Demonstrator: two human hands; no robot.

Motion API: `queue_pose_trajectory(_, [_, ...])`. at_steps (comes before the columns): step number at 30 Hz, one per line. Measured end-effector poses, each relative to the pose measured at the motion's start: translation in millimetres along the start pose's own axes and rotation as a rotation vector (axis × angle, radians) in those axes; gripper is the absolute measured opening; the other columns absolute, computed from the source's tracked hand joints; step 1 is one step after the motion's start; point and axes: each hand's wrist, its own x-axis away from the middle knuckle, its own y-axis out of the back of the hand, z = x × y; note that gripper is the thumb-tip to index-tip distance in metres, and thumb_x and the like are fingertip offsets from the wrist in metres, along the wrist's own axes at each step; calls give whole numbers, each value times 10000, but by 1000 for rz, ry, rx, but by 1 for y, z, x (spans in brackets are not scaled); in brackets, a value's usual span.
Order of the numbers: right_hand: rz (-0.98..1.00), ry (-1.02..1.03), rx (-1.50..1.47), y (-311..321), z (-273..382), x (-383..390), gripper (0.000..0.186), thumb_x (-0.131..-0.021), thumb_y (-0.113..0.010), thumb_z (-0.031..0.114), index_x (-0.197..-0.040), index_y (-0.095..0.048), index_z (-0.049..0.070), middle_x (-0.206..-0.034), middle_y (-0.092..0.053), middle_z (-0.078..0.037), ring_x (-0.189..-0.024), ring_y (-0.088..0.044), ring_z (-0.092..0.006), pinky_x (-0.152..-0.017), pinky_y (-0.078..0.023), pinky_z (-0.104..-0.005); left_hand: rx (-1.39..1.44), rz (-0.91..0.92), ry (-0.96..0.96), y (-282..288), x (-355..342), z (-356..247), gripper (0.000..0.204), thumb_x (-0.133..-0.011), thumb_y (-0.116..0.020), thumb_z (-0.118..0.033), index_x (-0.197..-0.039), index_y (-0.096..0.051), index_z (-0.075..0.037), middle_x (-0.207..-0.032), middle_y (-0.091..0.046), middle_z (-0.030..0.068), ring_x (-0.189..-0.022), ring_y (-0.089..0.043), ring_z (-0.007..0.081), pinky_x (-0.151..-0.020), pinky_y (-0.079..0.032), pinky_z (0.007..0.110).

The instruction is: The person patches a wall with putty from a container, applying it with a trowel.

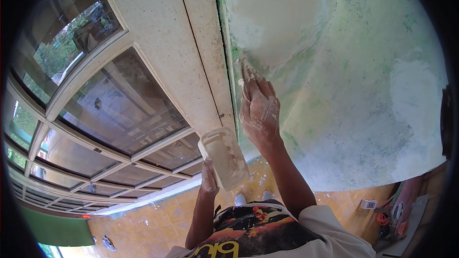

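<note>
My left hand (pixel 209 177) grips the side of a translucent rectangular plastic tub (pixel 224 157) smeared with pale putty. My right hand (pixel 260 112), dusted white, is raised to the wall (pixel 311 110) beside the door frame. Its fingers are closed round a putty-caked scraper (pixel 246 69) whose tip meets the wall near the frame edge. Most of the scraper's handle is hidden by the fingers. Above it spreads a large smooth patch of pale putty (pixel 282 14) over the green, mottled surface.
A cream wooden frame (pixel 167 43) with glass panes (pixel 126 100) stands to the left, close to the tub. Yellow floor tiles (pixel 158 220) carry white spatters. At lower right are a small white box (pixel 368 204) and an orange item (pixel 382 218). A crumpled object (pixel 108 243) lies lower left.
</note>
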Motion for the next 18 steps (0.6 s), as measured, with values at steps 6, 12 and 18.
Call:
queue_pose_trajectory(6, [-57,-181,-380,24,-14,-12,318,-934,-515,26,-1235,-590,-42,-1163,-584,-240,-956,-619,-408,-894,-496,-432,-9,68,24,5,-1,-5,754,-928,-552,-562,-1427,-409,-15,-1339,-557,170,-1152,-609,292,-968,-526,451])
queue_pose_trajectory(12, [-127,-63,25,-6,6,-19,355,-835,-592,13,-1189,-581,-15,-1165,-531,-211,-1040,-550,-410,-871,-476,-506,-45,31,15,23,8,-15,771,-918,-557,-586,-1426,-416,-24,-1332,-561,164,-1142,-611,288,-963,-527,447])
queue_pose_trajectory(18, [50,-262,-266,-30,29,4,352,-893,-548,13,-1242,-581,-5,-1177,-560,-196,-1046,-569,-382,-909,-471,-455,-27,-14,9,36,15,-21,764,-923,-548,-592,-1422,-421,-28,-1325,-568,161,-1160,-598,284,-984,-503,443])
